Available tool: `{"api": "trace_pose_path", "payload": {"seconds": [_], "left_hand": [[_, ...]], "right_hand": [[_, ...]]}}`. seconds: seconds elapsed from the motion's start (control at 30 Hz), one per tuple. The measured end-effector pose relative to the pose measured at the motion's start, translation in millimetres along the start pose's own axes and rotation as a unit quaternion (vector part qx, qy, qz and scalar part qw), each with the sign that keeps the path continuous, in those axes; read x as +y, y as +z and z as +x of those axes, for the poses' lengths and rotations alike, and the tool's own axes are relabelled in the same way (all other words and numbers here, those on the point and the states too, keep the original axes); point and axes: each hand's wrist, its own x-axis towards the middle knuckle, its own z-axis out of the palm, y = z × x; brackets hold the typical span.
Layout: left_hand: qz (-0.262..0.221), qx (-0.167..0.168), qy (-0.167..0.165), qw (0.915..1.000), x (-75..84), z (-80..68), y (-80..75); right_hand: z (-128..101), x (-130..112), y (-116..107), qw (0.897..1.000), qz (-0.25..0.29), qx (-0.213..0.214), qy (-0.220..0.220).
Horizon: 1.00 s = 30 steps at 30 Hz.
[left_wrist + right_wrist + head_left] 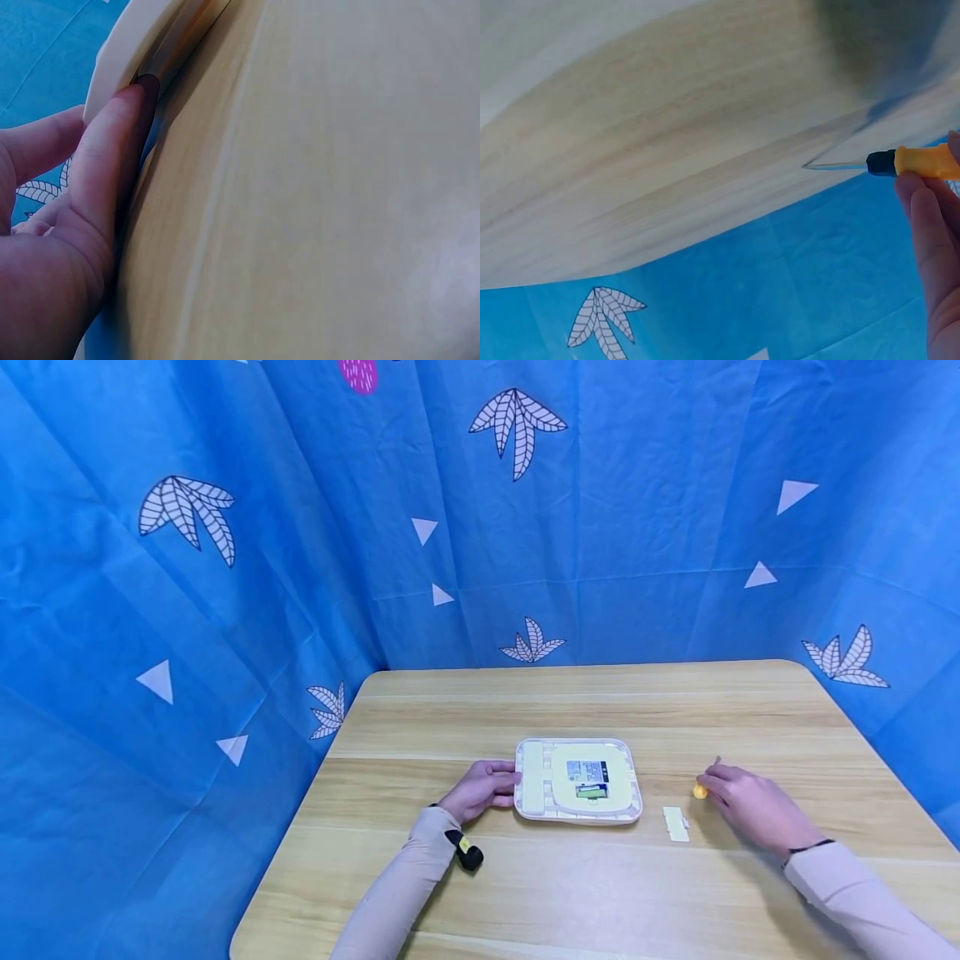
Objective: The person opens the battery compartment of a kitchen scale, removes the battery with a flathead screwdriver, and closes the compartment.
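one scale (577,781), left hand (480,789) touching; one screwdriver (701,789) in right hand (753,810).

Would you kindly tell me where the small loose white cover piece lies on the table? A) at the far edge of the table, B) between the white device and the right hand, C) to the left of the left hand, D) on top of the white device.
B: in the head view the small cover piece lies flat on the table, right of the white device and just left of the right hand.
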Motion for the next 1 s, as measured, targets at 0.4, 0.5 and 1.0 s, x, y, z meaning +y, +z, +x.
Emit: {"api": "trace_pose_path", "payload": {"seconds": [0.4,0.5,1.0], "left_hand": [[0.003,0.002,0.000,1.0000,-2.4,2.7,-1.4],[0.004,0.000,0.000,1.0000,-2.2,3.0,-1.9],[-0.003,-0.004,-0.002,1.0000,0.4,0.8,-0.9]], "right_hand": [[-9.1,-2.4,12.9,0.999,-0.032,-0.019,-0.014],[-9.4,-3.8,13.9,0.999,-0.037,-0.035,-0.008],[-7.6,-7.7,15.5,0.999,-0.037,-0.029,-0.011]]}}
